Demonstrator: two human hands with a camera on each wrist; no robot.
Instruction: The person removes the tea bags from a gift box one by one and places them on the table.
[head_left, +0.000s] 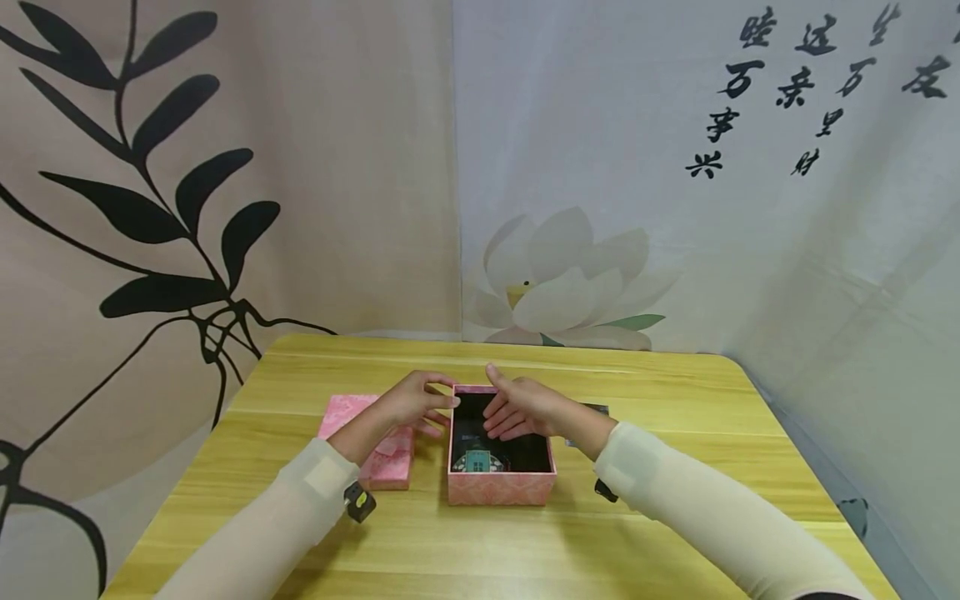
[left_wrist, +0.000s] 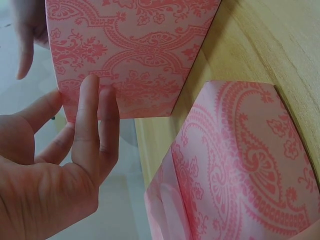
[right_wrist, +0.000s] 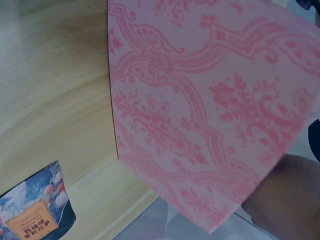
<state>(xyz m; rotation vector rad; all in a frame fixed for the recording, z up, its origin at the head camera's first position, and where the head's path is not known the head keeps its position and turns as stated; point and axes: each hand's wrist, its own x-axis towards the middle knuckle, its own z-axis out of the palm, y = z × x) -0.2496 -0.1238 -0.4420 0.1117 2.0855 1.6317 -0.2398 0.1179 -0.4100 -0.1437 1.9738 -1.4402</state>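
A pink patterned box [head_left: 498, 490] stands lidless on the table, its inside dark. Near its front wall lies a packet with a teal label [head_left: 477, 460]. My left hand [head_left: 415, 402] is at the box's left side, fingertips right at the rim and fingers extended along the outer wall; the left wrist view shows this hand [left_wrist: 65, 165] beside the patterned wall [left_wrist: 130, 55]. Over the opening hovers my right hand [head_left: 522, 407], thumb raised and fingers loosely extended, holding nothing visible. In the right wrist view the box wall [right_wrist: 200, 100] hides most of that hand [right_wrist: 285, 200].
The pink lid [head_left: 390, 472] with a ribbon bow lies left of the box, partly under my left forearm. Right of the box is a small blue printed packet [right_wrist: 35, 205], largely behind my right wrist in the head view. A printed curtain [head_left: 360, 167] hangs behind the wooden table [head_left: 637, 533].
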